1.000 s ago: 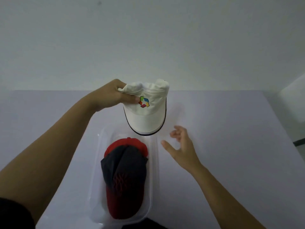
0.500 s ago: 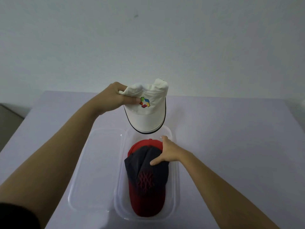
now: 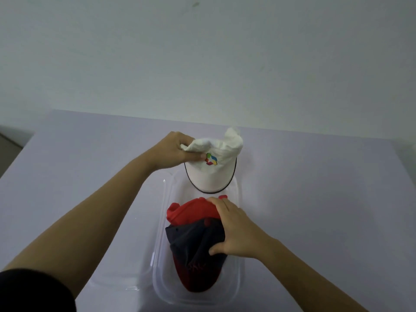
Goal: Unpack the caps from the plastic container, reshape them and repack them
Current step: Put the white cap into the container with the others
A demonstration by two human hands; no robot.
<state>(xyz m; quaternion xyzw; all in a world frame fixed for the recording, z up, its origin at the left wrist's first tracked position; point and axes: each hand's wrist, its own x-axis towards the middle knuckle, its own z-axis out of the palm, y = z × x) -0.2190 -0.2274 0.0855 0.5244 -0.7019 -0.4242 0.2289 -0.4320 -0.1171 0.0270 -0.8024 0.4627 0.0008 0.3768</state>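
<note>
My left hand (image 3: 174, 152) grips the crumpled crown of a white cap (image 3: 212, 170) with a coloured logo and holds it above the far end of the clear plastic container (image 3: 235, 287). Inside the container lie a dark navy cap with a red brim (image 3: 193, 251) and a red cap (image 3: 191, 211) under it. My right hand (image 3: 234, 230) reaches in from the right and grasps both caps, fingers over the red crown and thumb on the navy one.
The container stands on a pale lilac table (image 3: 326, 199). A clear lid (image 3: 135, 273) lies partly under my left forearm, left of the container. A plain wall rises behind the table's far edge.
My right hand moved from beside the container into it and closed on the navy and red caps, which are now bunched up. My left hand still holds the white cap aloft.
</note>
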